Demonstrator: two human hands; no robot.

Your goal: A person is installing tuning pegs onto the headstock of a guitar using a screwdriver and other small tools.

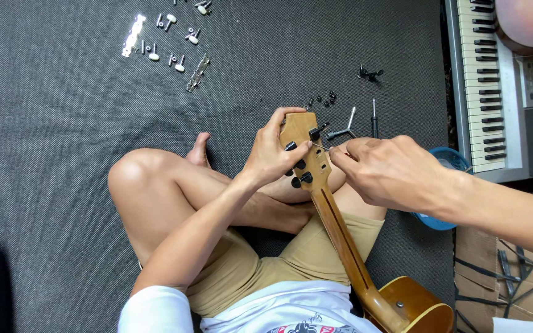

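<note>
Headstock (303, 139) of a wooden guitar rests over crossed legs, clasped by the left hand (272, 154). Just right of it, the right hand (384, 169) pinches a thin screwdriver, apparently fastening black tuners; steady alignment seems needed. Above it lie small black screws (322, 98).

There is one view, from a camera worn on the person's head. It looks almost straight down over the chest and crossed legs (174, 203) onto the dark carpeted floor (50, 154). It sits close: the left hand (276, 151) and right hand (380, 169) fill the middle of the picture, around the guitar headstock (303, 148). The person's body enters from the bottom edge, so the far side of the floor lies at the top. There, small metal parts (168, 43) lie scattered. A keyboard (482, 86) runs along the right edge, cut off by it.
</note>
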